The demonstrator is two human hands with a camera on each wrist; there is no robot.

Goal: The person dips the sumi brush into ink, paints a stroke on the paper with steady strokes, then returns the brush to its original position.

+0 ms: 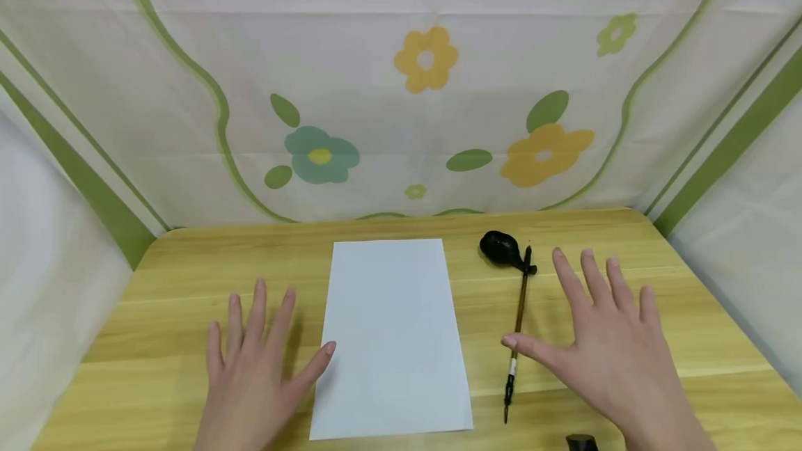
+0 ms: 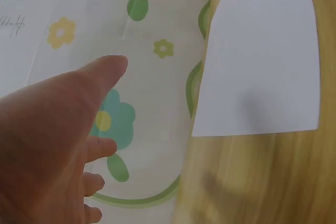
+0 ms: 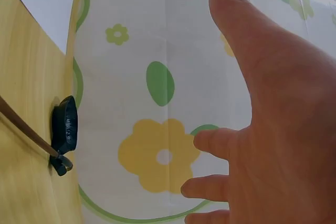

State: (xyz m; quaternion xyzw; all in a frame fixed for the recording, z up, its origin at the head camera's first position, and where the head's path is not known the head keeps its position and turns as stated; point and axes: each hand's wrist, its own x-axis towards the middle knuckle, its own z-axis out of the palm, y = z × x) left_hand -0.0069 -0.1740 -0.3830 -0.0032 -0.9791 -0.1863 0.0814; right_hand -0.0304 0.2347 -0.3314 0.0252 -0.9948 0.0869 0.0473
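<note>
Brush [image 1: 521, 305] rests on a black dish [image 1: 499, 248], contents unclear, left grip [image 1: 250, 374] and right grip [image 1: 617, 350] both splayed wide.

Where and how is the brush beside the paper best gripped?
Probably mid-shaft on the brush, pinched by the right hand from above and the right: the shaft is slim and bare there, its far end meets the black rest, and that hand is on that side.

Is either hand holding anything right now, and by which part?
Nothing is held: the left hand and right hand are spread with fingers extended, and the brush rests apart from both.
</note>
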